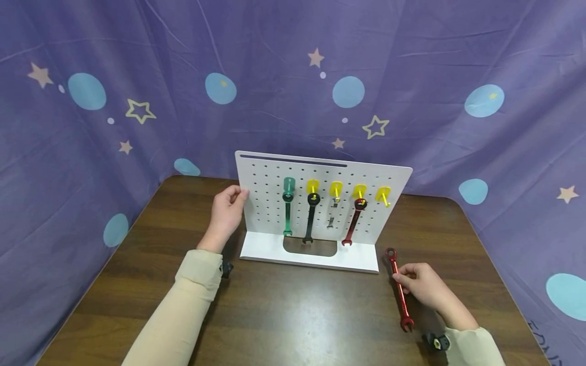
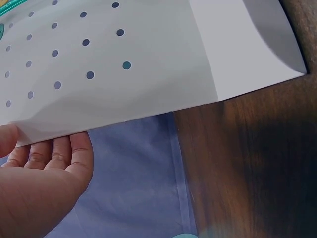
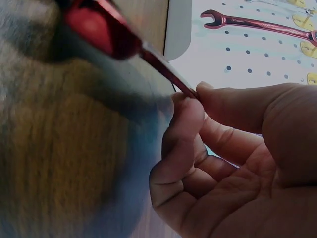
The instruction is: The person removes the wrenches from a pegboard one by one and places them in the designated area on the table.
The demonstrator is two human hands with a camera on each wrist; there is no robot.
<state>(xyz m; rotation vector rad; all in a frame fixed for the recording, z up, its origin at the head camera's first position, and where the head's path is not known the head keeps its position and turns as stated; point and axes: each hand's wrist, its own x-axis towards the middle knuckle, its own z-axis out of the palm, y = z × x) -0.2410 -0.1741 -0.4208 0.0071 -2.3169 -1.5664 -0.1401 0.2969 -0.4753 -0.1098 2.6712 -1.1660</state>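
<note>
Lower right of the head view, I've got a red wrench point(image 1: 401, 297) in the right hand point(image 1: 426, 288), pinched around mid-shaft. Long axis runs nearly up and down the frame, ring end on top and leaning slightly left, forked end toward the bottom. Key relation, I'd say: the bare yellow hook point(image 1: 383, 195), last at the right of the row on the white pegboard point(image 1: 274, 223), sits above the red wrench and a bit to its left, with the ring end the closer part. Right hand is nearer to both; left hand point(image 1: 226, 211), left of centre, grips the board's left edge. Hanging, left to right: green wrench point(image 1: 287, 218), black wrench point(image 1: 311, 218), small silver wrench point(image 1: 331, 222), dark red wrench point(image 1: 352, 226). Left wrist view: hand at lower left, thumb on the front face, fingers behind the edge, so I log a hold on the board; red wrench doesn't show. Right wrist view: red wrench slants from upper left to the centre, its big end blurred, thumb and index finger pinching the shaft; dark red wrench at upper right. Can't tell from my end whether the held one touches the table point(image 1: 256, 315).
</note>
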